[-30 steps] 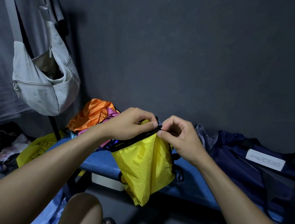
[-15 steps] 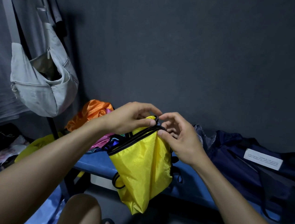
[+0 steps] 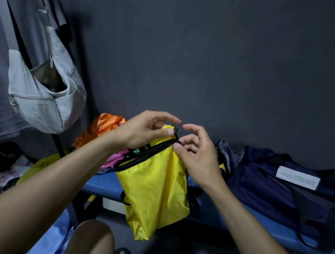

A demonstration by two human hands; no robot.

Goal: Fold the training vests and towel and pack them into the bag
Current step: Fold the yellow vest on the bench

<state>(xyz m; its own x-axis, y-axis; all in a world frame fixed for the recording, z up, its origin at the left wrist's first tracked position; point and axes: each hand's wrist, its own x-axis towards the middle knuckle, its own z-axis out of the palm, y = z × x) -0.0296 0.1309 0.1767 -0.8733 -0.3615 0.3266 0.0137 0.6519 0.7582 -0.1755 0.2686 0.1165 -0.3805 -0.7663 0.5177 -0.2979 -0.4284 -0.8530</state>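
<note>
A yellow training vest with black trim hangs folded in front of the blue bench. My left hand pinches its top edge at the black trim between thumb and fingers. My right hand pinches the same top corner from the right, its other fingers lifted. An orange vest and a pink one lie bunched on the bench behind. A dark navy bag with a white label lies on the bench at right.
A grey sling bag hangs from a rack at left. Yellow fabric and clutter sit low on the left. My knee and foot are at the bottom. A dark wall stands close behind the bench.
Both hands lifted the yellow vest a little higher. My right hand's fingers have spread apart at the top corner, and my left hand's fingers have loosened above the trim.
</note>
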